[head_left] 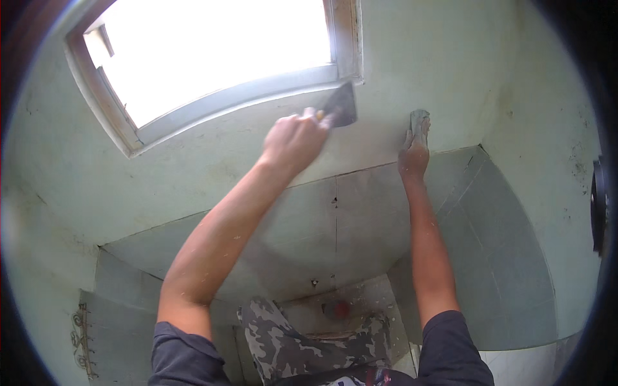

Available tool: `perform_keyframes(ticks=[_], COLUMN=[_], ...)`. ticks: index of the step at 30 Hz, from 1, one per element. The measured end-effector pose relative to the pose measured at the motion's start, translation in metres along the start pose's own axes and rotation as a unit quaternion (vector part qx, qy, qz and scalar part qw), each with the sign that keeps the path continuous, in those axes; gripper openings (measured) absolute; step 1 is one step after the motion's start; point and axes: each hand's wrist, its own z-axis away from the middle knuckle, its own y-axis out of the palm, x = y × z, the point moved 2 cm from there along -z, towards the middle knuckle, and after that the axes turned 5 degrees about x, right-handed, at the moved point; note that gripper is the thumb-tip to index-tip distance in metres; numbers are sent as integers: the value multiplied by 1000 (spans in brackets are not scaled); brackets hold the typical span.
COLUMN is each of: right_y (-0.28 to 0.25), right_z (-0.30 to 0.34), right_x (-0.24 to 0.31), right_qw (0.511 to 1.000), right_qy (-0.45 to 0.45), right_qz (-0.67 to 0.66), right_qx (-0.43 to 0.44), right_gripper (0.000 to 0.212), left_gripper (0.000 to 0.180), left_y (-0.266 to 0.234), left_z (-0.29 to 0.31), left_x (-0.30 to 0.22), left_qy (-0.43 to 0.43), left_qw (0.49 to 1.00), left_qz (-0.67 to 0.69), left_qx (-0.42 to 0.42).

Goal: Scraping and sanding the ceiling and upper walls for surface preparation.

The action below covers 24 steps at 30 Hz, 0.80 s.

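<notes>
While the left hand (297, 140) grips a broad-bladed scraper (346, 106) near the window frame (232, 96), its blade jutting past curled fingers, wall (438, 58) scraping appears under way; next seems to call for a flat, steady blade. The right hand's (414, 159) fingers clasp a greyish pad (420, 116) protruding above them.

From the head, the fisheye view faces the nearby wall (431, 58).

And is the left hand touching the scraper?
Touching. The head view shows the left hand closed around the handle of the scraper, with the dark blade jutting out beyond its grip.
</notes>
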Motion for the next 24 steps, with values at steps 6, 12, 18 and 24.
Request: perform_keyframes(ticks=[6, 12, 18, 24], right_y=[-11, -5, -3, -7], right_z=[3, 3, -2, 2], right_x=[1, -6, -1, -5], right_qw=[999, 999, 999, 1000], right_qy=[10, -8, -5, 1], right_qz=[3, -4, -39, -7], right_qx=[40, 46, -2, 28], right_gripper=[47, 47, 47, 49], left_gripper=[47, 48, 48, 47], left_y=[-9, -6, 2, -9], left_z=[-1, 77, 41, 37], left_x=[-13, 35, 19, 9], left_qy=[6, -48, -43, -38], left_qw=[1000, 998, 999, 999], left_qz=[16, -35, -19, 11], left_qx=[16, 37, 26, 10])
